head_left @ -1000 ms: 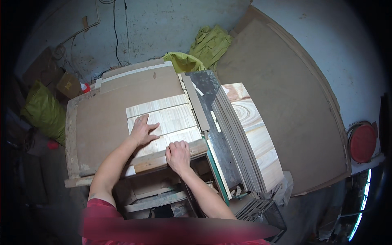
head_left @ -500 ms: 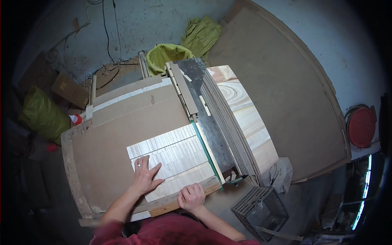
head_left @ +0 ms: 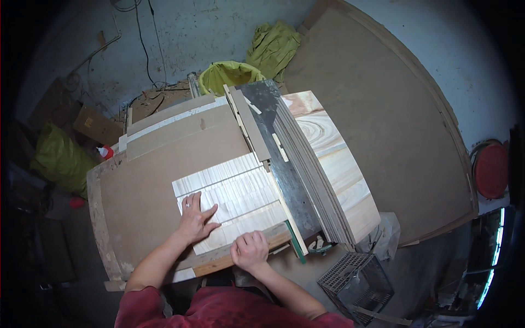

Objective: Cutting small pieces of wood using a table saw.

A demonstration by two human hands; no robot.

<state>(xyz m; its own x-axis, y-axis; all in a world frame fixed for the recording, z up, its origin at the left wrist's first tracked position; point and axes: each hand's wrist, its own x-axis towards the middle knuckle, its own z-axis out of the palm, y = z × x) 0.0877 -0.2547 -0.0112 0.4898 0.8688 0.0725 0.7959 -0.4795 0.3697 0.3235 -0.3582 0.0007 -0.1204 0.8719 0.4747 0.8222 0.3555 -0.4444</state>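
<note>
A pale wood panel (head_left: 232, 183), crossed by two dark parallel lines, lies flat on a brown board (head_left: 158, 158). My left hand (head_left: 196, 220) rests on the panel's left part, fingers spread, a ring on one of them. Closed over the wooden rail (head_left: 219, 265) along the board's near edge is my right hand (head_left: 250, 250); its fingertips are partly hidden. Along the panel's right edge runs a narrow light wood strip (head_left: 285, 209). Below that, a green edge (head_left: 296, 246) shows near the rail's right end.
A dark metal tabletop (head_left: 292, 183) carries small wood offcuts (head_left: 280, 147). Right of it stand stacked brown boards (head_left: 320, 186) and a wood-grain panel (head_left: 333, 158). A plastic crate (head_left: 355, 281) is at lower right. A yellow-green bag (head_left: 227, 76) stands behind.
The brown board, rail and pale panel have slid away from me along the light strip, both hands moving with them. Less of the green edge shows beside the panel. The view has shifted slightly.
</note>
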